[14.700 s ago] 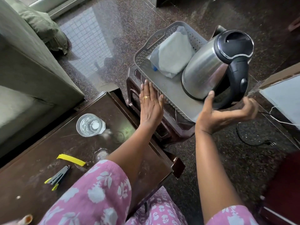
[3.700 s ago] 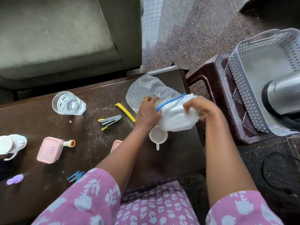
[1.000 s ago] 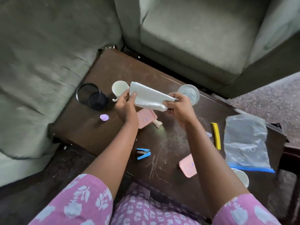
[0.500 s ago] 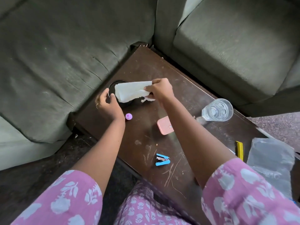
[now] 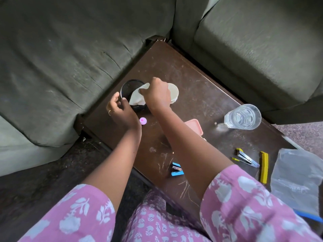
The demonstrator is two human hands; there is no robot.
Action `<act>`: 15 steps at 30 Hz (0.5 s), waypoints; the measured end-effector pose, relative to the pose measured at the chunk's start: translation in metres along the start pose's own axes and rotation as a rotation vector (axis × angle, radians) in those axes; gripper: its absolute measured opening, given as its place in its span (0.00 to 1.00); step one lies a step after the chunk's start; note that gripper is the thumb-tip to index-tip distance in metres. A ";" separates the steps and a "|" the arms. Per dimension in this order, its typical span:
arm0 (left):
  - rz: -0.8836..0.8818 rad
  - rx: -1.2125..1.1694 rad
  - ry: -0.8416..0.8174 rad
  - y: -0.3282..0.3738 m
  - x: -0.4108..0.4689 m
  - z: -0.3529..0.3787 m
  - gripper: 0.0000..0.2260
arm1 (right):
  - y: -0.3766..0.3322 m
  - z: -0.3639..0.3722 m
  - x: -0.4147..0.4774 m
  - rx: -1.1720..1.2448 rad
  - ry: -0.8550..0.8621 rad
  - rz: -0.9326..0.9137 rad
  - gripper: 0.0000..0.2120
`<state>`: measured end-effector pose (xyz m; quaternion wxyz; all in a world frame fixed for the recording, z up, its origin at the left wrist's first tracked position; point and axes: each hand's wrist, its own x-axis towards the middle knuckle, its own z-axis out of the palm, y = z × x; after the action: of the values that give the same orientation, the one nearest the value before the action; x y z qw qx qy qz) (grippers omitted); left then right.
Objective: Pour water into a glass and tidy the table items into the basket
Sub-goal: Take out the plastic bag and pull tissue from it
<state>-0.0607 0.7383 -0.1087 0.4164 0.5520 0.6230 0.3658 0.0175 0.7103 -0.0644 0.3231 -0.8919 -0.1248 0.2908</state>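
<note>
A grey-green left sofa (image 5: pixel 70 58) and a matching right sofa (image 5: pixel 253 49) met at a right angle round the far corner of the dark wooden table (image 5: pixel 192 81). The left sofa's fabric was creased and faintly marked, and its paler front panel (image 5: pixel 21 154) sat below the cushion, near the table's left corner. The right sofa ran along the table's far right edge, with 1 upright arm (image 5: pixel 185 20) at the far corner. Dark speckled floor (image 5: pixel 35 189) showed at the lower left.
</note>
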 end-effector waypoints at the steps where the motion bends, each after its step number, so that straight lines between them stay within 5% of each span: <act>1: 0.000 -0.010 0.028 0.002 -0.006 0.000 0.12 | 0.004 -0.001 -0.001 0.048 0.012 0.005 0.12; 6: 0.201 0.014 0.049 0.002 -0.053 0.009 0.07 | 0.033 -0.020 -0.016 0.333 0.230 0.056 0.13; 15: 0.435 0.094 -0.278 0.001 -0.171 0.033 0.05 | 0.149 -0.076 -0.067 0.487 0.644 0.155 0.05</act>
<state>-0.0226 0.5686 -0.1013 0.3833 0.7366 0.4429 0.3382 0.0144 0.5317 -0.0844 0.5244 -0.8415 0.1229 0.0413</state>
